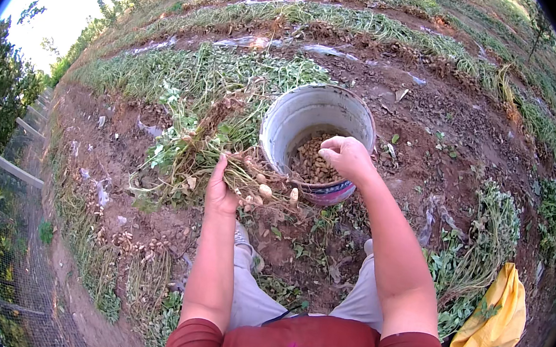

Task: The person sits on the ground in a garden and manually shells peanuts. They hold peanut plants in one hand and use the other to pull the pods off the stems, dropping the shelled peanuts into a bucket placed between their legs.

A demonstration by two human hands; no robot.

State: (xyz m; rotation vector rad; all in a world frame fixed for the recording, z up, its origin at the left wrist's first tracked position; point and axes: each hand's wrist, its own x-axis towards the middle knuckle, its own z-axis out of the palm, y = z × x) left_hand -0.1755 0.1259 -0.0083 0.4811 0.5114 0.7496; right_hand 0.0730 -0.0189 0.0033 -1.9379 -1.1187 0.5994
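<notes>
My left hand (220, 190) grips a bunch of uprooted peanut plants (198, 160), its stems and roots pointing right toward the bucket. Several pale peanut pods (265, 190) dangle from the roots, close to the bucket's near left rim. The round plastic bucket (284, 118) stands on the soil in front of me, whitish and dirt-stained inside. Loose peanuts (316, 162) cover its bottom. Over its right side hovers my right hand (346, 155), thumb and fingertips brought together; whether a pod is between them cannot be made out.
Cut peanut vines (485, 231) and a yellow sack (494, 318) lie to my right. Rows of pulled plants (364, 25) and plastic film strips (329, 52) run across the field ahead. A wire mesh fence (11, 247) borders the left. Scattered pods (133, 243) rest on the ground at left.
</notes>
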